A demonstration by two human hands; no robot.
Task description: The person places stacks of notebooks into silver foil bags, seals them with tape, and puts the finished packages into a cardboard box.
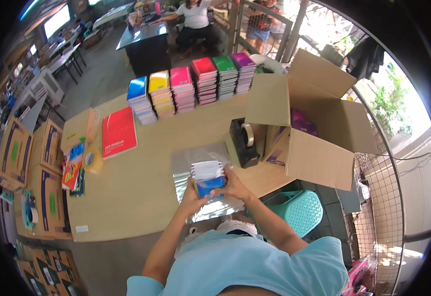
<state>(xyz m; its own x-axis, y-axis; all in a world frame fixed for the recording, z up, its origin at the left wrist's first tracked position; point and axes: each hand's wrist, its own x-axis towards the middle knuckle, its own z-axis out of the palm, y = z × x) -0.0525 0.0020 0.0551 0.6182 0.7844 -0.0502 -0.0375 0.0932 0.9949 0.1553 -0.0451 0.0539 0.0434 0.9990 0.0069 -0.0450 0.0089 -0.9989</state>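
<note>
A small stack of notebooks (pixel 208 172) with a blue cover on its near face is held between my two hands, its white page edges and spiral binding showing. My left hand (pixel 192 201) closes on its left side. My right hand (pixel 233 186) grips the right side, thumb across the blue cover. Beneath the stack lies a clear plastic bag (pixel 182 165) at the table's near edge. Farther back stand tall notebook piles with covers in blue (pixel 137 88), yellow (pixel 160 81), pink (pixel 181 77), red (pixel 203 66), green (pixel 224 63) and purple (pixel 243 60).
A black tape dispenser (pixel 244 143) stands beside an open cardboard box (pixel 319 153) holding purple items. Leftward on the table (pixel 122 207) lie a large red notebook (pixel 119 130), a tape roll (pixel 92 160) and colourful packets (pixel 72 170). A teal stool (pixel 299 212) stands at right; a seated person (pixel 194 17) is beyond.
</note>
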